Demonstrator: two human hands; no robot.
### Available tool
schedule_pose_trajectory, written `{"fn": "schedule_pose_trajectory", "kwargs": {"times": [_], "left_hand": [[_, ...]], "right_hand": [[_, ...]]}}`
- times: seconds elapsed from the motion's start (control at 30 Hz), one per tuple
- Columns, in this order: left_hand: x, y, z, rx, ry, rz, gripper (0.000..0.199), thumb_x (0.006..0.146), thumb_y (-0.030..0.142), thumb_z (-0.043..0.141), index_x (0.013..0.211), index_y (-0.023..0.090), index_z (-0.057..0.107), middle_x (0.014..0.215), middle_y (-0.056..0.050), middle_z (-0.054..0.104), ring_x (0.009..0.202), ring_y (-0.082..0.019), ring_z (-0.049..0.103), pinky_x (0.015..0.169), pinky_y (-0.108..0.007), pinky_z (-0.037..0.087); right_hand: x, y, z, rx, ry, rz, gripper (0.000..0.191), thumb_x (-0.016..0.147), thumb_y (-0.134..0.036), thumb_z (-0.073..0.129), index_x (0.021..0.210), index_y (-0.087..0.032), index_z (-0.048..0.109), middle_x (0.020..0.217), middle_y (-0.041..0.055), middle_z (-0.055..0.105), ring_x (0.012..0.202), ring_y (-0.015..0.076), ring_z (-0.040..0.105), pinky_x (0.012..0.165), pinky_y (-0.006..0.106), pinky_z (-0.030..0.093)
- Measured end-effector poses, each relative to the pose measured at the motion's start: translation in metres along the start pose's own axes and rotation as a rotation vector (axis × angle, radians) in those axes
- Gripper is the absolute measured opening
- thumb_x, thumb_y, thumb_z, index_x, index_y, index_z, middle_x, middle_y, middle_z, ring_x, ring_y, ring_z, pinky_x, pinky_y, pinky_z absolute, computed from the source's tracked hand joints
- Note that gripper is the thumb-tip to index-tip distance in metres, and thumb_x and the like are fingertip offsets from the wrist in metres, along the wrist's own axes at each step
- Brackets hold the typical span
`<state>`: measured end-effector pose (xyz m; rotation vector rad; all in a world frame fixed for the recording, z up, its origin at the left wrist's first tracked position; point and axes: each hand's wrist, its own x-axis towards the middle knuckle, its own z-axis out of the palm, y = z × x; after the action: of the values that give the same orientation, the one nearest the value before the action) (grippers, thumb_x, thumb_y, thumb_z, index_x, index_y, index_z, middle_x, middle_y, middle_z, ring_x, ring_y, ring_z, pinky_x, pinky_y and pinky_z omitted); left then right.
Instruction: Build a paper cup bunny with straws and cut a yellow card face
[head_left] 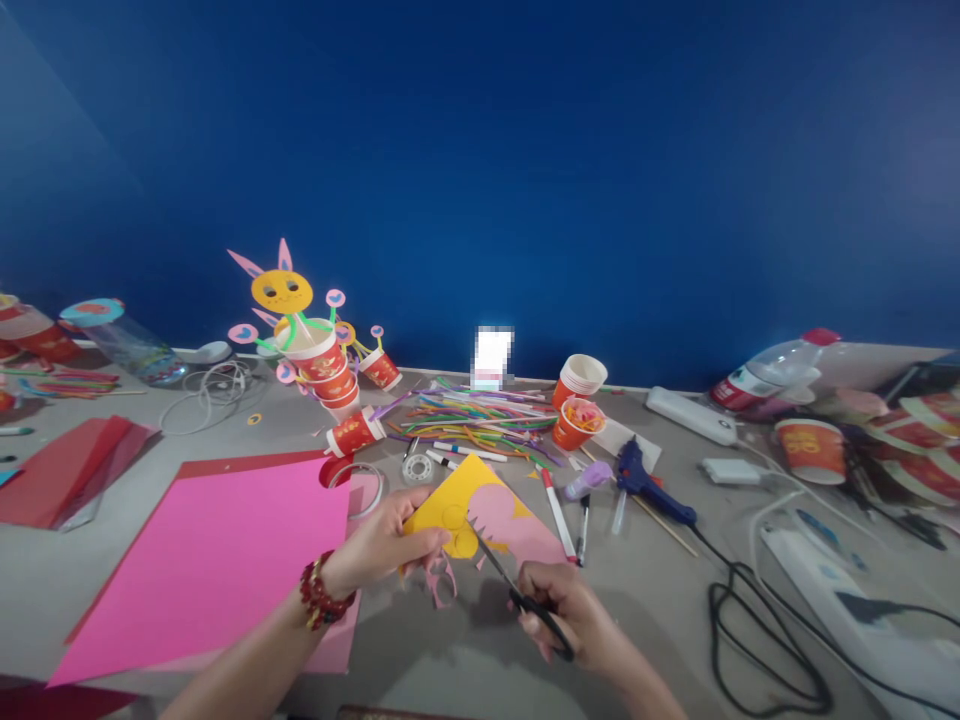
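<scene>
My left hand (395, 535) pinches a sheet of yellow paper (472, 485) by its left side, thumb on top. Circles are drawn on the sheet, and its lower edge is partly cut. My right hand (556, 608) grips black-handled scissors (504, 568), whose blades are parted at the yellow paper near a drawn circle. Pink paper (529, 530) lies right beside and partly against the yellow sheet. Below my left fingers is a curled pink paper scrap (442, 582) with holes cut in it.
Large pink sheets (217, 570) lie at the left. Behind stand a rabbit-faced paper-cup figure (281, 292) and a pile of colourful pipe cleaners (480, 415). A blue glue gun (649, 480), its black cord (739, 610), markers (559, 515) and a power strip (832, 590) are at the right.
</scene>
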<state>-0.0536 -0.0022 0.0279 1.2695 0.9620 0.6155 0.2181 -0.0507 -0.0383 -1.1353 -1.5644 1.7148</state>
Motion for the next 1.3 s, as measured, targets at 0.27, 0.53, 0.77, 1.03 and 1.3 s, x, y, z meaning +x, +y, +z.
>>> {"fn": "schedule_pose_trajectory", "kwargs": {"times": [0.27,0.53,0.77,1.03,1.3], "left_hand": [[0.001,0.012,-0.005,0.01,-0.005,0.001,0.022,0.084,0.034,0.069,0.092,0.016,0.058,0.056,0.006,0.06,0.04,-0.004,0.041,0.038,-0.015,0.03],[0.011,-0.003,0.013,-0.572,0.25,0.354,0.039,0.082,0.05,0.072,0.103,0.019,0.062,0.073,0.0,0.064,0.061,-0.011,0.058,0.058,-0.021,0.047],[0.015,-0.017,0.049,-0.366,0.324,0.353,0.029,0.09,0.046,0.064,0.088,0.018,0.065,0.076,-0.002,0.064,0.061,-0.012,0.056,0.061,-0.024,0.046],[0.018,-0.007,0.046,-0.163,0.352,0.37,0.037,0.088,0.05,0.063,0.071,0.018,0.06,0.065,0.0,0.061,0.06,-0.013,0.055,0.059,-0.025,0.045],[0.019,-0.002,0.048,-0.071,0.307,0.352,0.046,0.087,0.06,0.06,0.07,0.017,0.058,0.065,-0.002,0.061,0.06,-0.014,0.055,0.057,-0.026,0.045]], "right_hand": [[0.0,-0.001,-0.001,0.007,0.01,-0.046,0.057,0.071,-0.064,0.073,0.06,-0.023,0.035,0.051,-0.0062,0.049,0.036,0.0064,0.044,0.035,0.017,0.032],[0.008,-0.02,0.007,0.065,0.169,-0.086,0.056,0.067,-0.071,0.069,0.064,-0.024,0.038,0.049,-0.0072,0.045,0.035,0.0088,0.045,0.035,0.02,0.035],[0.023,-0.022,0.025,0.055,0.239,-0.155,0.048,0.07,-0.053,0.074,0.063,-0.023,0.037,0.052,-0.0086,0.041,0.039,0.0067,0.042,0.037,0.017,0.033],[0.024,-0.021,0.028,0.117,0.108,-0.2,0.057,0.073,-0.074,0.065,0.068,-0.023,0.04,0.054,-0.0079,0.044,0.039,0.0084,0.047,0.04,0.02,0.04],[0.031,-0.017,0.019,0.11,0.085,-0.237,0.06,0.074,-0.078,0.063,0.073,-0.021,0.045,0.063,-0.0057,0.047,0.042,0.0083,0.051,0.041,0.019,0.039]]}}
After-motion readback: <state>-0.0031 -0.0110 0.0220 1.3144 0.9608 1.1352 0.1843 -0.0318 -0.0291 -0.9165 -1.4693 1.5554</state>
